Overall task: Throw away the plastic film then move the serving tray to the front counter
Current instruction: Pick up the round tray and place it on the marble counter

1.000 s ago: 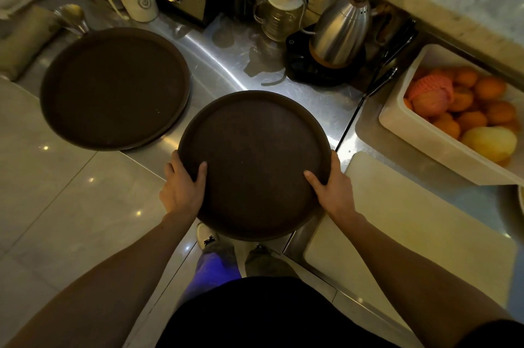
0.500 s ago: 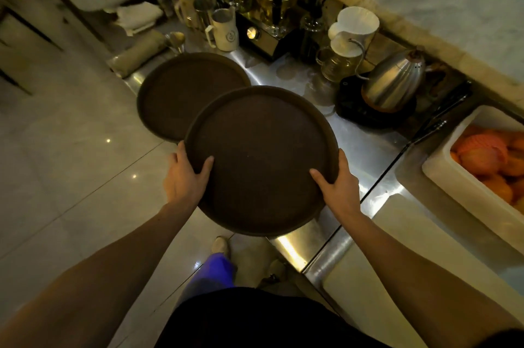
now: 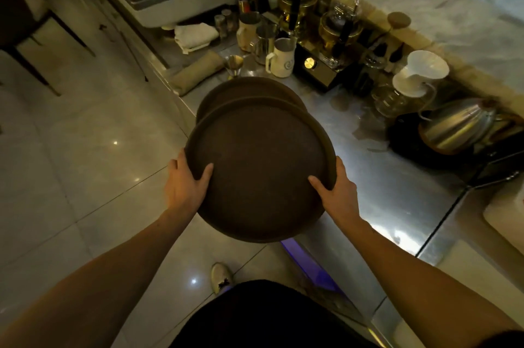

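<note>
A person carries a round brown serving tray [image 3: 259, 174] in both hands, the left hand [image 3: 185, 184] clasping its left rim and the right hand [image 3: 337, 191] its right rim, thumbs on top. The tray hangs in the air above a second tray [image 3: 243, 92] lying on the steel tabletop [image 3: 382, 186]. No plastic film is in sight. Carrying it well likely means keeping it level and clear of the kettle [image 3: 456, 126] and glassware crowded along the back.

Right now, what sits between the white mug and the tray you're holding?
In the head view, a second dark tray lies on the steel counter between the white mug and the held tray, partly hidden beneath it.
</note>
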Tool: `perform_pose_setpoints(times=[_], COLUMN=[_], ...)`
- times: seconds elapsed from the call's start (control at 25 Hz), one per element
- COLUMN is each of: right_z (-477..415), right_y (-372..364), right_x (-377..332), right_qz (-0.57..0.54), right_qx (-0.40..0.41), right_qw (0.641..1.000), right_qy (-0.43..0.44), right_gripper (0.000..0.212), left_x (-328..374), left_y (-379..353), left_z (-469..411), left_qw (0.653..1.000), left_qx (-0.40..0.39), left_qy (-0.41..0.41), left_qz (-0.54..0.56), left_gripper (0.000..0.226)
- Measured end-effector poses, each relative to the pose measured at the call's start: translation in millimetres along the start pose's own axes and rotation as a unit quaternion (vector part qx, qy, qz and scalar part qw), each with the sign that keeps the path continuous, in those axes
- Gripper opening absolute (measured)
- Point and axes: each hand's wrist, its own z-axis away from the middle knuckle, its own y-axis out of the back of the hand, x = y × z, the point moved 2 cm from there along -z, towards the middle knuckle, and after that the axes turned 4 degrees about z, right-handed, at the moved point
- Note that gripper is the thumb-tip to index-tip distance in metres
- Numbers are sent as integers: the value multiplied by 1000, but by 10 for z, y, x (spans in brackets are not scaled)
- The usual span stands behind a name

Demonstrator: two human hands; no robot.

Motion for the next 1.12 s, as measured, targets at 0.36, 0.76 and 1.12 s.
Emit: perform_pose_setpoints(times=[0.36, 0.76, 1.12], right_z=[-168, -989, -1464], right_y=[-583, -692, -716], right_x=[-531, -432, -449], right_qz=[28, 64, 99], right_qx=[14, 3, -6], right_qw=[997, 993, 988], right_qy=[-71, -96, -118], right_gripper=[77, 87, 68], left_x=[-337, -44, 182], left_y=[232, -270, -556], left_z=[-914, -1607, -2109], left_qw=[999, 998, 992], left_qx=[-39, -62, -108], left_qy=[-25, -29, -47], left_qz=[-9, -6, -35], left_gripper=[77, 71, 73])
